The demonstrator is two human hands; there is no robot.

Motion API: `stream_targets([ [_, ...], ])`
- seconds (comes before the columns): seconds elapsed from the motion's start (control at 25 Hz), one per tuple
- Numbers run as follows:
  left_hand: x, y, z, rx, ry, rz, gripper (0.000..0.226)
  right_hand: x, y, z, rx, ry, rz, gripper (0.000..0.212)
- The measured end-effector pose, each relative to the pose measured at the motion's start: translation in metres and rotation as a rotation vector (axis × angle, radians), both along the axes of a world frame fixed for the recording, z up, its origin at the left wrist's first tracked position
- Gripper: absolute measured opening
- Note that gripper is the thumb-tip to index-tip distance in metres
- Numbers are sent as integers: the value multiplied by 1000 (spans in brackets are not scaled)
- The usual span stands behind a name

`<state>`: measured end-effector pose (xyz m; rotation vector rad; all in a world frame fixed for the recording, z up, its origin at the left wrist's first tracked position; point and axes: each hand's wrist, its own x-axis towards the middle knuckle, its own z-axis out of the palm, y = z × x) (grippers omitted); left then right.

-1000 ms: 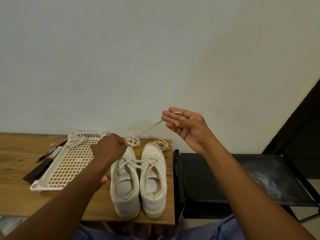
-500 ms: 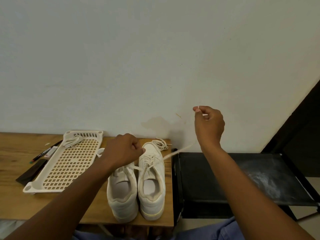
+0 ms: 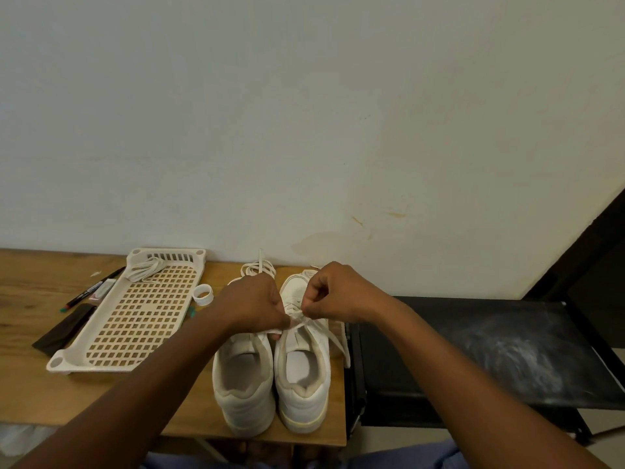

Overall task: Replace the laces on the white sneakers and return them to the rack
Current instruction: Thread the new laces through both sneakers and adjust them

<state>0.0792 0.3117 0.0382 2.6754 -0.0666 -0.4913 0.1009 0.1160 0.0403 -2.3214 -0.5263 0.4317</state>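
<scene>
Two white sneakers stand side by side on the wooden table [image 3: 30, 384], heels toward me: the left sneaker [image 3: 244, 387] and the right sneaker [image 3: 304, 377]. My left hand [image 3: 253, 306] and my right hand [image 3: 333, 294] are close together over the right sneaker's tongue, each pinching a part of its white lace [image 3: 301, 316]. One lace end trails down the right side of that shoe [image 3: 340, 343]. A loose lace bundle [image 3: 258, 268] lies behind the shoes. A cream perforated rack shelf [image 3: 135, 316] lies to the left with another lace bundle [image 3: 146, 268] on it.
Pens [image 3: 94, 289] and a dark flat strip [image 3: 64, 330] lie left of the rack shelf. A white ring of tape [image 3: 203, 295] sits between shelf and shoes. A black dusty stand [image 3: 490, 350] adjoins the table on the right. A pale wall rises behind.
My right hand came down from shoulder height, where it held the lace end out, to the right sneaker's tongue. Both hands now meet over the lace.
</scene>
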Motion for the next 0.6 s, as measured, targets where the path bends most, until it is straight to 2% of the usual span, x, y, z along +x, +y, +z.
stream_targets([
  [0.28, 2, 6, -3, -148, 74, 79, 16, -15, 16, -4, -136, -12, 52, 9],
  [0.6, 1, 6, -2, -173, 92, 92, 17, -15, 19, -9, -174, -45, -22, 12],
])
